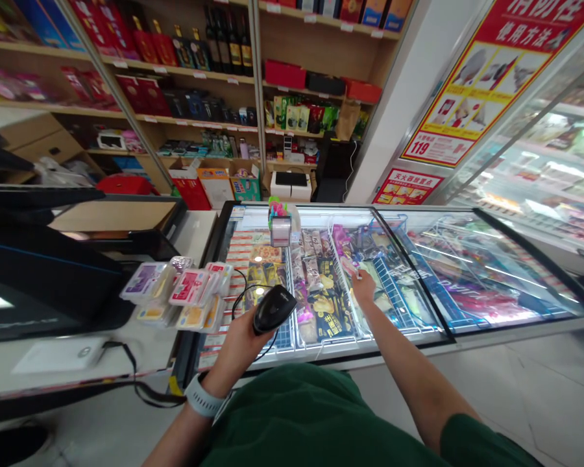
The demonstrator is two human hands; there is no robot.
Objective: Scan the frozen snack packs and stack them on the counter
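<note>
- The left grip [241,340] is wrapped round the scanner [275,308], fingers closed about its handle; the head juts from the top of the grip, forward and to the right.
- A thin black cord [241,295] loops beside and beyond the scanner.
- A pale watch [205,397] sits on the wrist just behind the left grip.
- To the left of this grip, clear tubs [192,288] with pink and purple labels lie stacked together, well apart from the fingers.
- Farther left, a white box [61,355] with a dark cable lies on the desk [197,227].
- The right grip [364,287] reaches forward over the freezer [311,354]; its fingertips are too small to tell whether they pinch something or are merely drawn together.
- Left of the right grip, black packs [328,305] with yellow print lie in a wire basket; beyond it are purple packs [339,235].
- Well beyond both grips, wine bottles [228,48] stand on shelves; a red poster [452,84] hangs ahead and right.
</note>
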